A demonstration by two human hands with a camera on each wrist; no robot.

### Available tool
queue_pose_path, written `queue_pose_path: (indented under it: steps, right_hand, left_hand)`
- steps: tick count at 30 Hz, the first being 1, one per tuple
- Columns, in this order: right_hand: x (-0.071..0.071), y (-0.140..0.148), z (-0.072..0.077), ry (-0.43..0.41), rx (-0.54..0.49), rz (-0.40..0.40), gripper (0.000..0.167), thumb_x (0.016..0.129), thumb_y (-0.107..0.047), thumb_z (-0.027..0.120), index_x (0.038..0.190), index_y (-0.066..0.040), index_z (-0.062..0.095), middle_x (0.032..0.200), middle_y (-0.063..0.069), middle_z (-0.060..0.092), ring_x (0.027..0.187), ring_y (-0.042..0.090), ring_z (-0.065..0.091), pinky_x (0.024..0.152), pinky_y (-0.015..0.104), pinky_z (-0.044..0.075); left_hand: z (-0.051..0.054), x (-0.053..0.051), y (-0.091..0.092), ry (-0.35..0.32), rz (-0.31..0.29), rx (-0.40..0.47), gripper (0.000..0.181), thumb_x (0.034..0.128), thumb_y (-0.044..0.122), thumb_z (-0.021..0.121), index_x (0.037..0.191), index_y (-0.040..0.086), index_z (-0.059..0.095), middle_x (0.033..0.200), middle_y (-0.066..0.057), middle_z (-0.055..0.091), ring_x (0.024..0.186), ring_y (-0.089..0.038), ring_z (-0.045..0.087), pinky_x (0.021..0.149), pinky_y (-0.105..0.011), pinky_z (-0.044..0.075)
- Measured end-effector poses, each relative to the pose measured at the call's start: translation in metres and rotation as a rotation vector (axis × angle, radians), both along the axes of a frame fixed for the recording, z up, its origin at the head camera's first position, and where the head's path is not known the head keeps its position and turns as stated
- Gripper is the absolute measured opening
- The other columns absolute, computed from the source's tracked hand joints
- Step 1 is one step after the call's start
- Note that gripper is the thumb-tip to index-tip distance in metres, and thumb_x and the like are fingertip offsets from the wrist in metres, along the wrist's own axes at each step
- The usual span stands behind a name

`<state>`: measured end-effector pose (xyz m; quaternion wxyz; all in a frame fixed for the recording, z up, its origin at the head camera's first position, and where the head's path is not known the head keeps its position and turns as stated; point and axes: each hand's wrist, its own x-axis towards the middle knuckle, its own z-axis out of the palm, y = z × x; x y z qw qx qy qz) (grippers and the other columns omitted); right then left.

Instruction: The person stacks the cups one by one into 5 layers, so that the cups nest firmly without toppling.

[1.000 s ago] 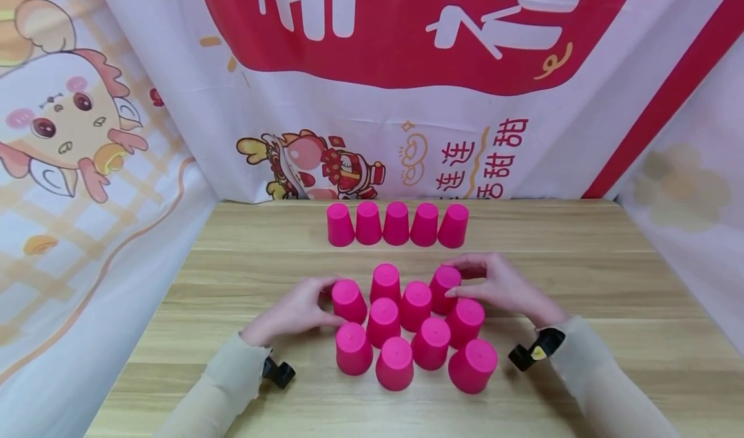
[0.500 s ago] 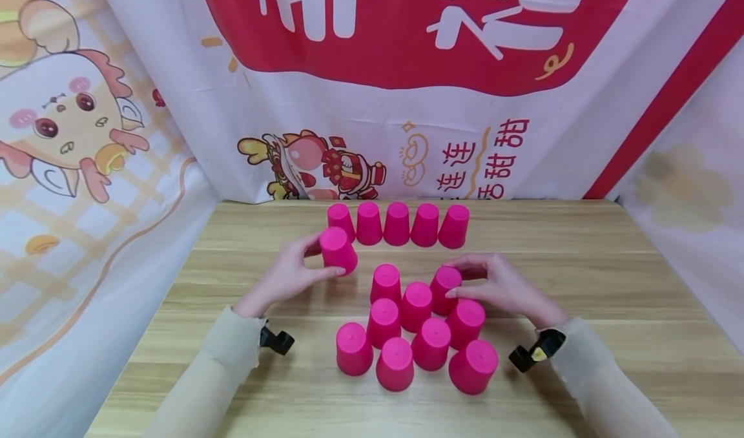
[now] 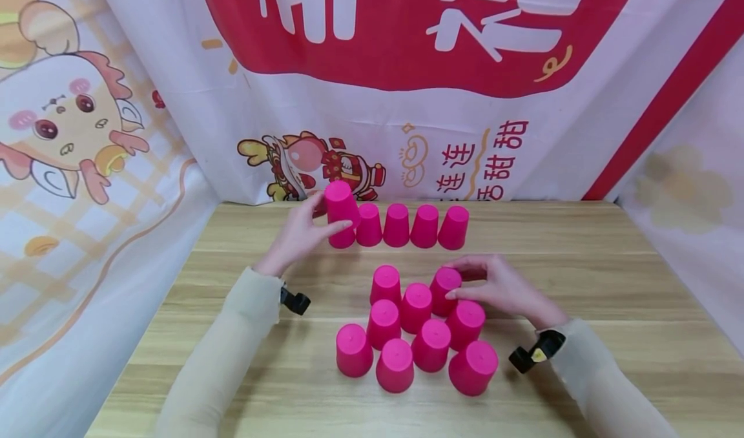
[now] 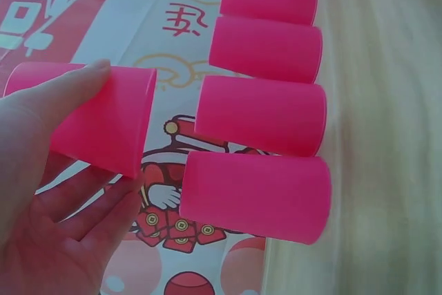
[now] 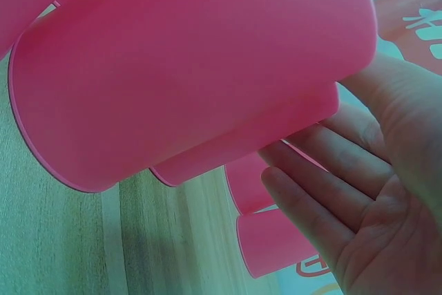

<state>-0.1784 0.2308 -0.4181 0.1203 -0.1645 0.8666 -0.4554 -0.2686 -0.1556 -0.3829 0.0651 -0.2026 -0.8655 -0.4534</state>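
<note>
My left hand (image 3: pixel 300 232) grips an upside-down pink cup (image 3: pixel 340 200) between thumb and fingers, raised above the leftmost cup (image 3: pixel 341 236) of the back row. In the left wrist view the held cup (image 4: pixel 110 119) hangs apart from the row's end cup (image 4: pixel 255 195). My right hand (image 3: pixel 500 285) has its thumb and fingers around a standing pink cup (image 3: pixel 445 291) at the back right of the near group. The right wrist view shows that hand (image 5: pixel 366 177) partly hidden behind a close pink cup (image 5: pixel 193 67).
Several more inverted pink cups, among them the front cup (image 3: pixel 395 365), stand close together on the wooden table (image 3: pixel 581 257). The back row runs along the table's far edge, before a printed cloth (image 3: pixel 360 108). A black wrist camera sits at each cuff.
My left hand has taken a cup from the near group's left side, carried it away from me and lifted it above the back row's left end. My right hand stays around its cup.
</note>
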Motion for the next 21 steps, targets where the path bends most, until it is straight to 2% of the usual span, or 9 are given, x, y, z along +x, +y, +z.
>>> queue_pose_path:
  steps: [5,11,16,21]
  right_hand:
    - [0.0,0.0,-0.002,-0.01,-0.01,-0.003,0.057,0.078,-0.042,0.089,0.128,-0.023,0.07,0.115,-0.003,0.071,0.107,0.023,0.066,0.089,0.039,0.057]
    - [0.001,0.0,-0.002,-0.018,-0.024,-0.008,0.057,0.078,-0.042,0.089,0.129,-0.023,0.07,0.115,-0.003,0.071,0.107,0.025,0.066,0.089,0.038,0.057]
    - [0.0,0.0,-0.002,0.005,-0.018,-0.005,0.056,0.079,-0.041,0.089,0.129,-0.023,0.07,0.115,-0.004,0.071,0.107,0.022,0.066,0.09,0.04,0.057]
    - [0.001,0.001,-0.003,0.006,-0.025,-0.002,0.056,0.08,-0.041,0.088,0.129,-0.022,0.07,0.115,-0.004,0.071,0.107,0.024,0.066,0.089,0.039,0.057]
  left_hand:
    - [0.002,-0.017,0.006,-0.051,0.035,0.056,0.069,0.0881,0.039,0.082,0.144,0.014,0.049,0.135,-0.004,0.062,0.124,-0.024,0.057,0.105,-0.044,0.047]
    - [-0.002,-0.03,0.01,-0.109,0.045,0.07,0.071,0.0873,0.038,0.082,0.145,0.014,0.049,0.135,-0.005,0.061,0.123,-0.026,0.057,0.104,-0.046,0.048]
    - [-0.009,-0.037,0.012,-0.103,0.048,0.068,0.07,0.0889,0.036,0.081,0.148,0.015,0.05,0.137,-0.006,0.059,0.123,-0.027,0.057,0.103,-0.047,0.049]
    - [-0.012,-0.039,0.014,-0.086,0.061,0.053,0.068,0.09,0.032,0.081,0.148,0.014,0.051,0.136,-0.007,0.06,0.122,-0.028,0.058,0.102,-0.046,0.05]
